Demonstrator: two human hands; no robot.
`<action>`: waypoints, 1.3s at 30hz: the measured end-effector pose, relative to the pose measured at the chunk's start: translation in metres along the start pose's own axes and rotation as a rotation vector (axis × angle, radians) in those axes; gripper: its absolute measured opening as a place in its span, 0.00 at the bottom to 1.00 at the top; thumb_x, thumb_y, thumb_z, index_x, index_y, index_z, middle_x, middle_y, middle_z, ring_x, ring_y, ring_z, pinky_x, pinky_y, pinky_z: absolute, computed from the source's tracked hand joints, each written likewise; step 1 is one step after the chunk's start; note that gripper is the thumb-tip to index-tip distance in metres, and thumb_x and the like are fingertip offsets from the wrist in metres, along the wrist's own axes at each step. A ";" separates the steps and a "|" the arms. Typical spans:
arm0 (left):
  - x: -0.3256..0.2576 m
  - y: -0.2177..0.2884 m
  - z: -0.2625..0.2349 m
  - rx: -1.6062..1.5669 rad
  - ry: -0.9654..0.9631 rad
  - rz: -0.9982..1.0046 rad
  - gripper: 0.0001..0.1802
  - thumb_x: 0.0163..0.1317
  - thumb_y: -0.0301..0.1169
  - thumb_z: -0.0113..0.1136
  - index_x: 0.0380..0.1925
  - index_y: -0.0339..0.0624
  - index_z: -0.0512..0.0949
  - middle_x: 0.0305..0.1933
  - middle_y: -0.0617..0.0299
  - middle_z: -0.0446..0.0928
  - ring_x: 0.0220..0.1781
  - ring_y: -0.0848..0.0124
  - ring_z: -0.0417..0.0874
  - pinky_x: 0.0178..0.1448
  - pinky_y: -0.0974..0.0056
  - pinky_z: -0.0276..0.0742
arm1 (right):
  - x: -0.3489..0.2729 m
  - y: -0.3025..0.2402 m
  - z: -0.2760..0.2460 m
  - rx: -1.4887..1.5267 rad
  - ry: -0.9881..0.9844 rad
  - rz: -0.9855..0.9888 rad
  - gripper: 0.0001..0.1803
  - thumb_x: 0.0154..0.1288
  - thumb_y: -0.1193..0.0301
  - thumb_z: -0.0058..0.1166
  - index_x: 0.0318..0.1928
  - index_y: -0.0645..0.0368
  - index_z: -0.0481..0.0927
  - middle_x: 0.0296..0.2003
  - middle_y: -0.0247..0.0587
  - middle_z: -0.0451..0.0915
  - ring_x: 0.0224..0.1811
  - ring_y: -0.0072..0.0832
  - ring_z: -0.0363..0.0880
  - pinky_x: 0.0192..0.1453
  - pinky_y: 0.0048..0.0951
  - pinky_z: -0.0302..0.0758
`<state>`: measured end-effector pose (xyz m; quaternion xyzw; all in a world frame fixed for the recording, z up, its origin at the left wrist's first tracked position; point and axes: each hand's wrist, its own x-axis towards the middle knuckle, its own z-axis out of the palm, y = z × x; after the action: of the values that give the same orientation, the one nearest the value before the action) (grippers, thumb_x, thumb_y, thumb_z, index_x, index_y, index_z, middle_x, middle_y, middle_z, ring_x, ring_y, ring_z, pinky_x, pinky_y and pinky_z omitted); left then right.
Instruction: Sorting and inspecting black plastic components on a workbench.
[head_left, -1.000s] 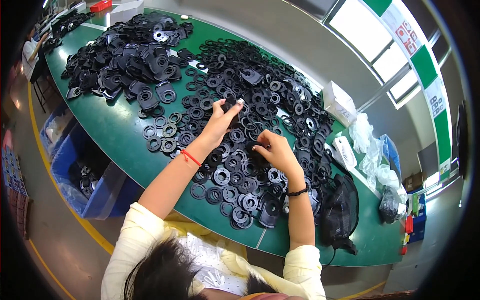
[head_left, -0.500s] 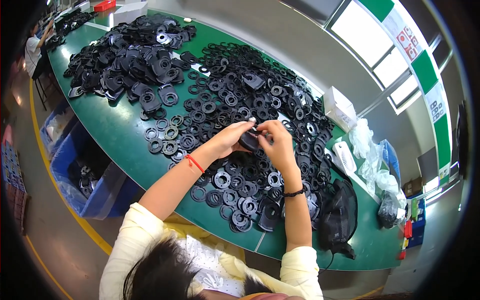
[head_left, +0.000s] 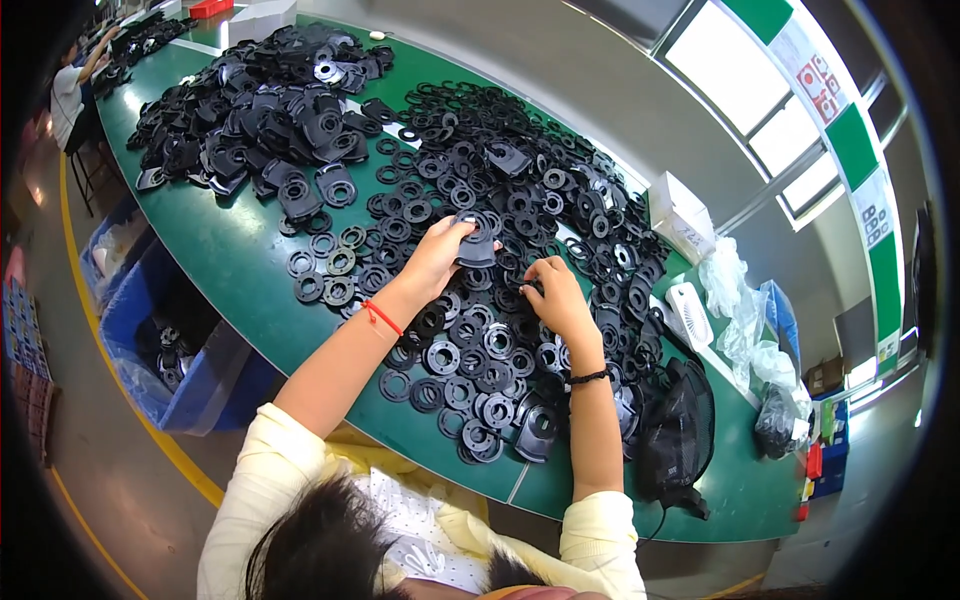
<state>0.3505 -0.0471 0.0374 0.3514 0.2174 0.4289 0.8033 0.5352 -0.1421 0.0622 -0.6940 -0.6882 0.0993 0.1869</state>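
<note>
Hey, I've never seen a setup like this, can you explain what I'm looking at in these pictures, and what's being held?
There's no machine here: these are a person's bare hands, seen from above by a wide fisheye camera worn on the head, which is why straight edges bend. Picture left is the person's left.

On the green table lie many loose black rings, with a heap of black plastic plates at the far left. A black mesh bag sits at the right.

The left hand holds a black part with a round opening. The right hand is over the rings, fingers curled; I can't tell whether it grips one.
</note>
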 end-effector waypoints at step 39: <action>-0.011 -0.006 0.014 0.255 -0.067 -0.266 0.13 0.68 0.40 0.45 0.47 0.50 0.71 0.39 0.67 0.74 0.39 0.76 0.78 0.41 0.67 0.76 | -0.008 -0.021 -0.043 0.441 0.155 -0.081 0.08 0.55 0.83 0.51 0.36 0.65 0.75 0.34 0.36 0.81 0.38 0.21 0.81 0.46 0.22 0.76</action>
<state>0.3574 -0.0637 0.0423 0.4324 0.2878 0.2759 0.8087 0.5323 -0.1557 0.1087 -0.6137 -0.6609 0.1859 0.3899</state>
